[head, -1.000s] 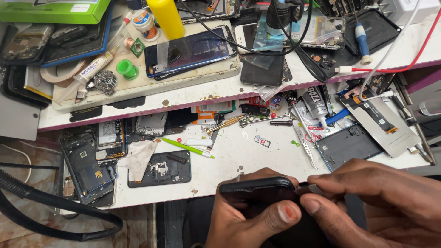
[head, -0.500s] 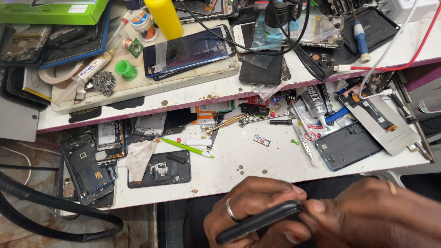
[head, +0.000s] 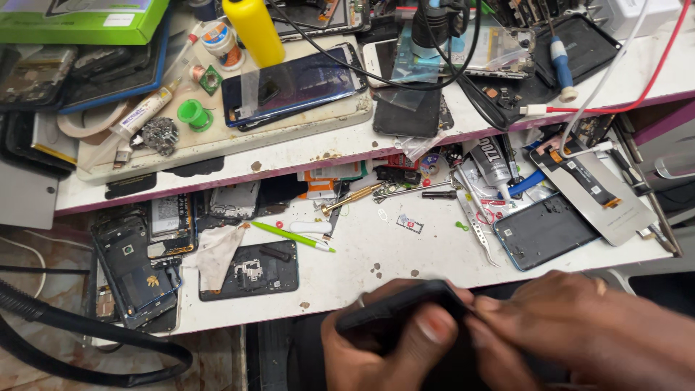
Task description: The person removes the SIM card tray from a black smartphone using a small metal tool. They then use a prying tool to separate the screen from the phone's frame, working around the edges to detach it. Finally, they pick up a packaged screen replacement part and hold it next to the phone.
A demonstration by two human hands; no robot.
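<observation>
black phone (head: 398, 308) sits edge-up below the front of the white bench (head: 405, 253), clamped in the left hand (head: 384, 347), thumb over its end to steady it. right hand (head: 579, 333) fingertips pinched at its right corner, probably working the seam; blurred, can't tell if a tool's there.

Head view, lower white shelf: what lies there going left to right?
Opened black phone body → crumpled white cloth → green pen → brass-handled screwdriver → metal tweezers → dark blue phone back cover → grey display panel with flex cable.
</observation>
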